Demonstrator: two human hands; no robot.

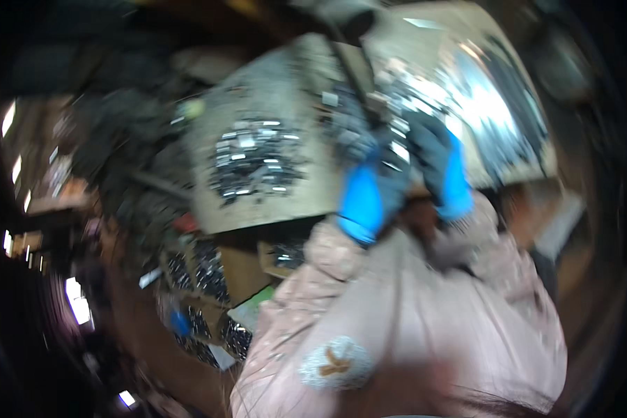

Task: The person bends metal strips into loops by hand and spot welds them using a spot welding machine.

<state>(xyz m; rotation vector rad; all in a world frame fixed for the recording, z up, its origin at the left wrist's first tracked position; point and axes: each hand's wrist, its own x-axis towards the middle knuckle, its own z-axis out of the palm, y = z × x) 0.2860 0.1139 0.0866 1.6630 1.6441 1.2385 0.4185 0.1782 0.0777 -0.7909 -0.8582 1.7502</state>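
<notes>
My left hand (393, 171) and my right hand (428, 136) are close together over the work surface, in dark grey gloves with blue cuffs. Bright metal pieces (399, 139) show between the two hands. Motion blur smears the fingers, so whether they grip these pieces is unclear. Just beyond the fingertips are more shiny bits (404, 87). Beside my right hand, long shiny metal strips (491, 104) lie on a pale board (404, 35). To the left, a heap of small dark, glinting metal pieces (254, 160) spreads over another pale board (258, 216).
Below the left board stand open boxes (240, 268) with compartments of small dark metal parts (209, 272). A green and white sheet (254, 306) lies by them. Dark, cluttered material (125, 139) fills the far left. A blurred pale object (561, 223) is at the right.
</notes>
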